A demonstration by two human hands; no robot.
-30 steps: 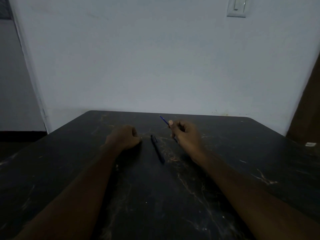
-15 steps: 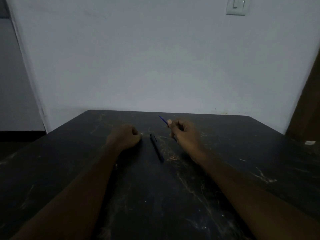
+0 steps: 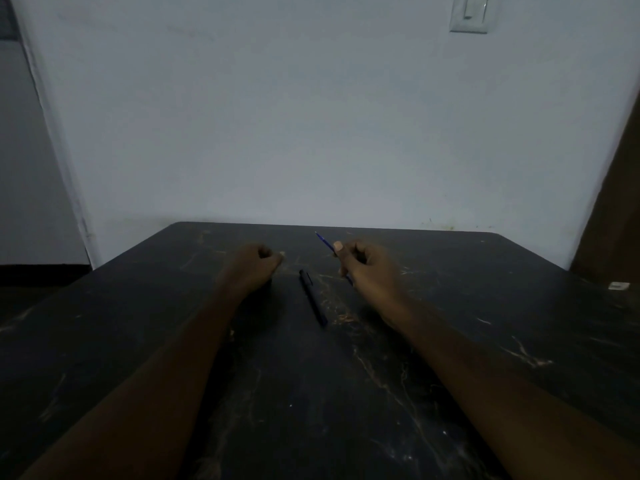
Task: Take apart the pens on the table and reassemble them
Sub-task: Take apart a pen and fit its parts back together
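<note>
A black pen barrel (image 3: 313, 297) lies flat on the dark table (image 3: 485, 341), between my two hands. My right hand (image 3: 367, 268) pinches a thin blue ink refill (image 3: 323, 241), whose tip points up and away to the left. My left hand (image 3: 254, 263) rests on the table as a fist left of the barrel. A small pale bit (image 3: 281, 253) shows at its fingertips, but I cannot make out what it is or whether the hand holds it.
The table's far edge runs along a pale wall. A small white object (image 3: 618, 286) lies at the far right of the table. A brown door (image 3: 616, 202) stands at the right. A light switch (image 3: 470, 12) is high on the wall.
None apart from a slight shift of the camera; both hands and the barrel stay where they were.
</note>
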